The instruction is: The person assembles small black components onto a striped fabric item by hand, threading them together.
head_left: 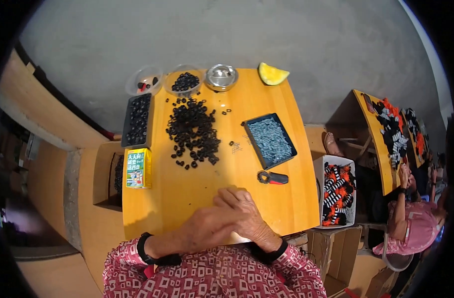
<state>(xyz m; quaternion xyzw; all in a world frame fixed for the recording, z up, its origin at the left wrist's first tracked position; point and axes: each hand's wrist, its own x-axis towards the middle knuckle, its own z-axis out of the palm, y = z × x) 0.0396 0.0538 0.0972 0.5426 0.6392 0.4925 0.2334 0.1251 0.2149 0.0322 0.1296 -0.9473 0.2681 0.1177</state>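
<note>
Over the near edge of the wooden table (182, 191), my two hands meet in front of my body. My left hand (209, 224) lies against my right hand and is blurred, its fingers not distinct. My right hand (246, 214) is closed, with its fingers bent and pressed together; whatever may be inside is hidden. A black tool with a ring end and a red stripe (272, 178) rests beyond my right hand. Many small black ring-shaped parts (192, 129) lie in a loose heap farther off. To their right, a dark tray (270, 141) holds small metallic pieces.
Black parts fill a dark bin (137, 120) behind a yellow-green carton (139, 168). Clear bowls (184, 79), a metal bowl (222, 77) and a yellow fruit wedge (273, 74) line the far edge. A white box of striped items (339, 191) stands right; a person in pink (413, 223) sits beyond.
</note>
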